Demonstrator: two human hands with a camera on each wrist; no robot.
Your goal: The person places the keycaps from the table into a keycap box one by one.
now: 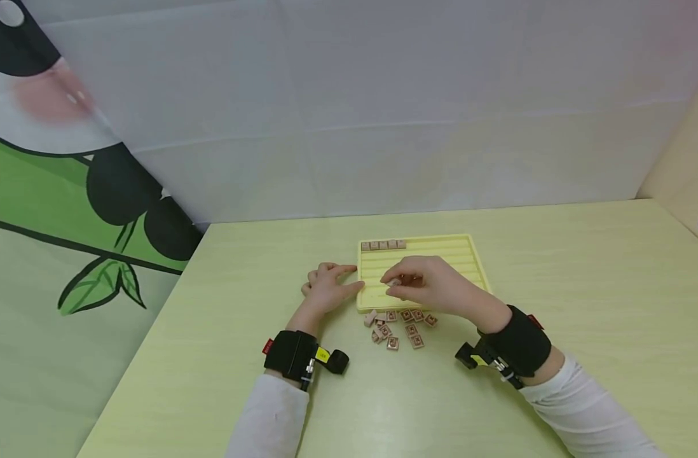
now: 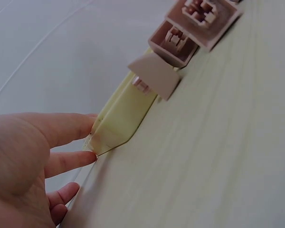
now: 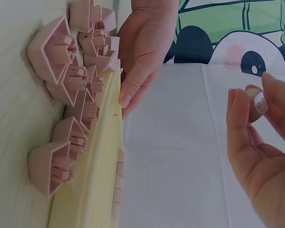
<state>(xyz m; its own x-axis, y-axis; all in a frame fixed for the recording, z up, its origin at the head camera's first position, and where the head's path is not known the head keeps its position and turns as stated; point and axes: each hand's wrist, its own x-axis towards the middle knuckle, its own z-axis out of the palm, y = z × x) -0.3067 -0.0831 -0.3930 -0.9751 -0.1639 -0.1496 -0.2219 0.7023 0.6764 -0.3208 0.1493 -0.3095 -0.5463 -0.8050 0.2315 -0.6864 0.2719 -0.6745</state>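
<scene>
A pale yellow ridged tray (image 1: 440, 250) lies on the table. My left hand (image 1: 326, 289) touches its left edge with extended fingers; in the left wrist view the fingertips rest against the tray's corner (image 2: 121, 118). Above the tray, my right hand (image 1: 435, 283) pinches a small pinkish keycap (image 3: 256, 105) between thumb and fingers, with a dark mark on its pale top. Several keycaps (image 1: 383, 245) stand in a row in the tray's far left groove. Loose keycaps (image 1: 393, 343) lie before its near edge, several upturned with their stems (image 3: 64, 50) showing.
The light wood-look table (image 1: 583, 286) extends on both sides of the tray. Behind it hangs a pale cloth backdrop (image 1: 383, 165), with a printed panda and leaves (image 1: 100, 283) at the left. Each wrist wears a black strap (image 1: 292, 355) with a small camera.
</scene>
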